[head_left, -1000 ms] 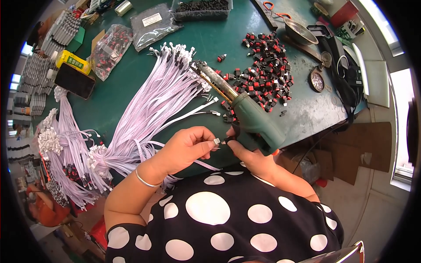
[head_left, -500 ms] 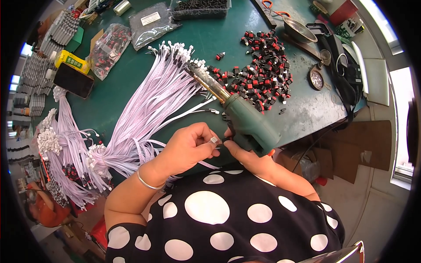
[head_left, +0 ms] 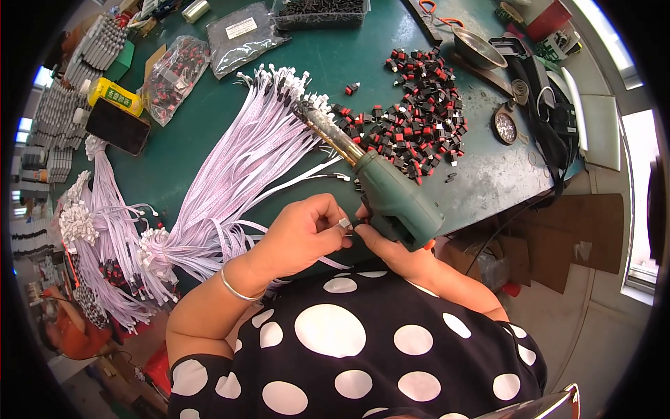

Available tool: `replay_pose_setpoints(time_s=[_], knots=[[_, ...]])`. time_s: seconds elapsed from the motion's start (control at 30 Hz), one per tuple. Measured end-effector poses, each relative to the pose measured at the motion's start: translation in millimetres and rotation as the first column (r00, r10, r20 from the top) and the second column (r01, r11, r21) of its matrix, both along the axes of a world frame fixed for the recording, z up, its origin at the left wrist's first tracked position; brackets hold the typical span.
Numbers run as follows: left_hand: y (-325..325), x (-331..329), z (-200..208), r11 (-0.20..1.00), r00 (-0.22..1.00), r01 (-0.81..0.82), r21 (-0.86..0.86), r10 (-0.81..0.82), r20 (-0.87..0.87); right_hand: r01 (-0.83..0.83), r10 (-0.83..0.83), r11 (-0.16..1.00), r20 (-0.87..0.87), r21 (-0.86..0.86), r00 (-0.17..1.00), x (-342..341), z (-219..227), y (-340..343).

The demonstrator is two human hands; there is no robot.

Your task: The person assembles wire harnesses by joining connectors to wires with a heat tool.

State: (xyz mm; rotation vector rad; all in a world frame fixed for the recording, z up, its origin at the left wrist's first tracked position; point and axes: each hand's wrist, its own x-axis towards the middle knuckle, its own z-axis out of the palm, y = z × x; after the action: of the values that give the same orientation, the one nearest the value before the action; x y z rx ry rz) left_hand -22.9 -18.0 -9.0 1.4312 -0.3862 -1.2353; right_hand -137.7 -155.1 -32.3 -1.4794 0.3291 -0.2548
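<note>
In front of my body, my left hand (head_left: 307, 227) is closed in a pinch around a small white connector (head_left: 344, 223). Close beside it, my right hand (head_left: 391, 248) has its thumb and fingers drawn together near a small dark piece; what they hold is hard to make out. A green heat gun (head_left: 398, 195) covers part of that hand, its metal nozzle (head_left: 331, 134) pointing to the far left. Beyond my left hand fans a bundle of white-and-pink flat cables (head_left: 234, 150) with white plug ends. To the right of the nozzle lies a pile of black-and-red switches (head_left: 419, 112).
At the far side are a grey bag (head_left: 244, 42), a clear tub of black parts (head_left: 321, 15) and a bag of switches (head_left: 174, 80). A phone (head_left: 117, 127) leans by a yellow bottle (head_left: 115, 96). More cable bundles (head_left: 105, 188) lie left; a metal bowl (head_left: 479, 49) stands right.
My left hand has shifted slightly right, bringing the white connector nearer my right hand. Otherwise the scene looks the same.
</note>
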Motion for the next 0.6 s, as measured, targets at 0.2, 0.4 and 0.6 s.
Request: replay_pose_setpoints(time_s=[0.2, 0.4, 0.6], knots=[[-2, 0, -2, 0.999, 0.999, -0.042, -0.034, 0.042, 0.01, -0.023, 0.023, 1.0, 0.011, -0.02, 1.0, -3, -1, -7], [0, 1, -12, 0.97, 0.973, -0.221, -0.104, 0.212, -0.089, -0.004, 0.009, 0.981, 0.024, -0.195, 1.0, -55, 4, -44], [-5, 2, -15, 0.961, 0.96, -0.266, -0.075, 0.256, -0.114, -0.024, 0.029, 0.999, 0.111, -0.047, 0.993, -104, -39, -42]])
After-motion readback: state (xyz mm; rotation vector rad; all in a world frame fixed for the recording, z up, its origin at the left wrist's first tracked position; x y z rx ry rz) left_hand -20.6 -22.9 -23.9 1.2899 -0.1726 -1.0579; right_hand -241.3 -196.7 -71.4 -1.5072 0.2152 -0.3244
